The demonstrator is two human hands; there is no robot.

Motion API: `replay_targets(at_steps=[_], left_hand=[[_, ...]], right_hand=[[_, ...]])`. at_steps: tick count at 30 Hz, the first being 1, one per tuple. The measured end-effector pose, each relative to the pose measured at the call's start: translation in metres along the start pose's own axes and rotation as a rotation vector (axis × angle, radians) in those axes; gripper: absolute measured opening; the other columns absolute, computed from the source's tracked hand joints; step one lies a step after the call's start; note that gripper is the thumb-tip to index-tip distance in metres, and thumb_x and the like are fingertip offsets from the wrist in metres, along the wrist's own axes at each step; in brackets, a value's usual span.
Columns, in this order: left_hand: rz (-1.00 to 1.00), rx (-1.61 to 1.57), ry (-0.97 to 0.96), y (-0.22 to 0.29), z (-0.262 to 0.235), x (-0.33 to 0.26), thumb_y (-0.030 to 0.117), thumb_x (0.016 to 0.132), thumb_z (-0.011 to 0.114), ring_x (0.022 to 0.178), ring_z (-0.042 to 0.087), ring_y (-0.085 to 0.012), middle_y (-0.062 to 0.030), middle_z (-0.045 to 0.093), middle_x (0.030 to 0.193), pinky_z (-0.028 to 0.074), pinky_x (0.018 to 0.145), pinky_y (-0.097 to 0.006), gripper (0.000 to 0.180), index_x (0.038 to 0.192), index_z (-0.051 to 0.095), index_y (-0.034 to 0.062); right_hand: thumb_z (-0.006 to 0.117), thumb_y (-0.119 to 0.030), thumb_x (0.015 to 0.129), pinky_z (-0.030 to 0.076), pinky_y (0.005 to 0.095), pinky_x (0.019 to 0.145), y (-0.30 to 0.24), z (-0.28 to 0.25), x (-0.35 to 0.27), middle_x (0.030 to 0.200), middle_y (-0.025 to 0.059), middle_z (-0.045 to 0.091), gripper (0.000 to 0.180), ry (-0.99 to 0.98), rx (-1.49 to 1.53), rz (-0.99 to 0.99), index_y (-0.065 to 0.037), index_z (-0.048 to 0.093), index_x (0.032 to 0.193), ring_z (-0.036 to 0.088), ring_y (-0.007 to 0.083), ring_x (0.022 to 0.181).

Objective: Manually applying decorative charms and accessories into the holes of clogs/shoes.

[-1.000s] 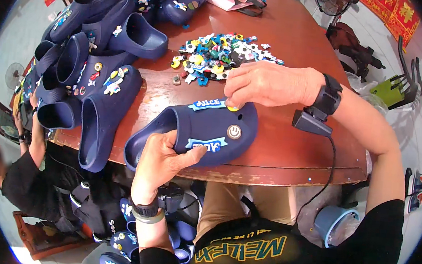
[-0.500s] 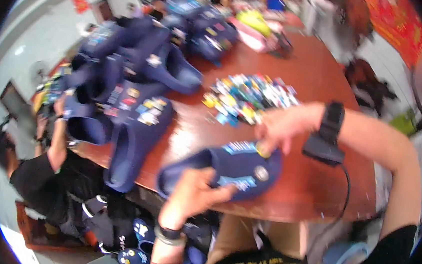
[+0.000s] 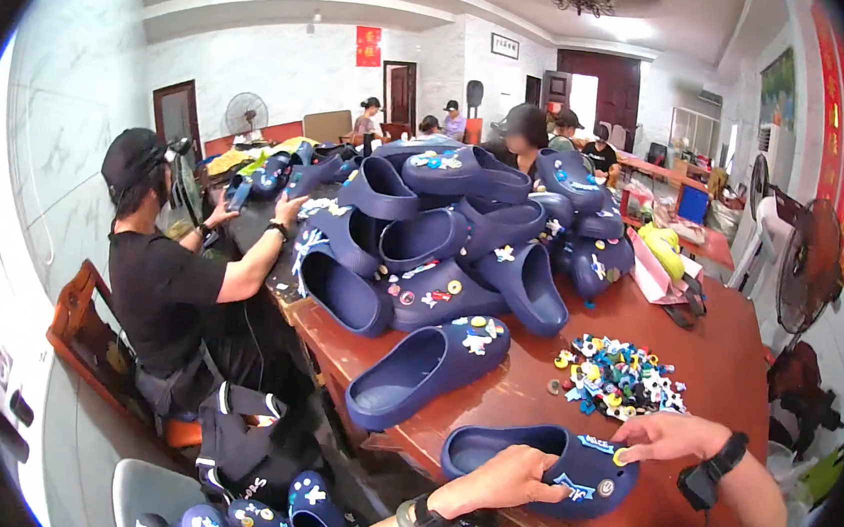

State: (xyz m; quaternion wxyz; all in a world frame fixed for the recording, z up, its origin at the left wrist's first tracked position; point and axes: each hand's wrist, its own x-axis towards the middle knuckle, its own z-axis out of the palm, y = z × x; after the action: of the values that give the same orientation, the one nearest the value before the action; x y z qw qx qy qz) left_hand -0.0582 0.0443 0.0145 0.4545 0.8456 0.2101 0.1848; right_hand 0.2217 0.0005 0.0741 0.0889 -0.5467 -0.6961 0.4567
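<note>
A navy clog point(image 3: 587, 467) lies on the near edge of the reddish-brown table, its toe pointing right. My left hand point(image 3: 503, 481) grips it from the near side, with fingers over the upper beside a light-blue lettered charm point(image 3: 578, 490). At the toe, my right hand point(image 3: 666, 437) pinches a small yellow charm point(image 3: 619, 456) against the shoe; whether it is seated in a hole is hidden. Another blue lettered charm point(image 3: 595, 443) and a round pale charm point(image 3: 606, 487) sit on the same upper. Just beyond my right hand spreads a heap of mixed colourful charms point(image 3: 623, 379).
A tall pile of navy clogs point(image 3: 444, 235) covers the table's left and far side, one decorated clog point(image 3: 428, 369) nearest me. A pink bag point(image 3: 657, 274) stands farther back. On my left a person in black point(image 3: 165, 271) works seated. More clogs point(image 3: 269, 521) lie below the table.
The view has tilted up, showing more of the room. My left hand stays on the clog, and my right fingers remain at the yellow charm on its toe.
</note>
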Motion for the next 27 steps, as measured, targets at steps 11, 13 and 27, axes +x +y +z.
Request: replay_targets(at_steps=[11, 13, 27], left_hand=[[0.145, -0.043, 0.113, 0.003, -0.008, 0.001, 0.028, 0.079, 0.065, 0.067, 0.062, -0.0379, -0.0208, 0.061, 0.069, 0.046, 0.06, -0.043, 0.028, 0.083, 0.062, -0.0004], [0.102, -0.005, 0.107, -0.003, -0.01, 0.003, 0.027, 0.079, 0.065, 0.067, 0.062, -0.0387, -0.0211, 0.06, 0.068, 0.046, 0.059, -0.043, 0.028, 0.08, 0.062, -0.0002], [0.147, -0.034, 0.113, -0.006, 0.004, 0.005, 0.024, 0.077, 0.066, 0.068, 0.059, -0.043, -0.0256, 0.058, 0.069, 0.046, 0.061, -0.047, 0.028, 0.08, 0.06, -0.0028]], right_hand=[[0.073, 0.0, 0.063, 0.046, 0.0337, 0.077, 0.02, 0.055, 0.0, 0.094, 0.0112, 0.06, 0.026, 0.786, -0.332, -0.513, -0.002, 0.062, 0.087, 0.059, 0.0251, 0.086], [0.069, 0.003, 0.061, 0.044, 0.0325, 0.08, 0.032, 0.055, 0.007, 0.096, 0.0106, 0.057, 0.03, 0.774, -0.221, -0.422, -0.002, 0.061, 0.09, 0.056, 0.024, 0.089], [0.052, 0.0, 0.081, 0.034, 0.035, 0.097, 0.064, 0.079, -0.004, 0.107, 0.011, 0.049, 0.016, 0.875, -0.14, -0.287, -0.003, 0.053, 0.096, 0.048, 0.0243, 0.103]])
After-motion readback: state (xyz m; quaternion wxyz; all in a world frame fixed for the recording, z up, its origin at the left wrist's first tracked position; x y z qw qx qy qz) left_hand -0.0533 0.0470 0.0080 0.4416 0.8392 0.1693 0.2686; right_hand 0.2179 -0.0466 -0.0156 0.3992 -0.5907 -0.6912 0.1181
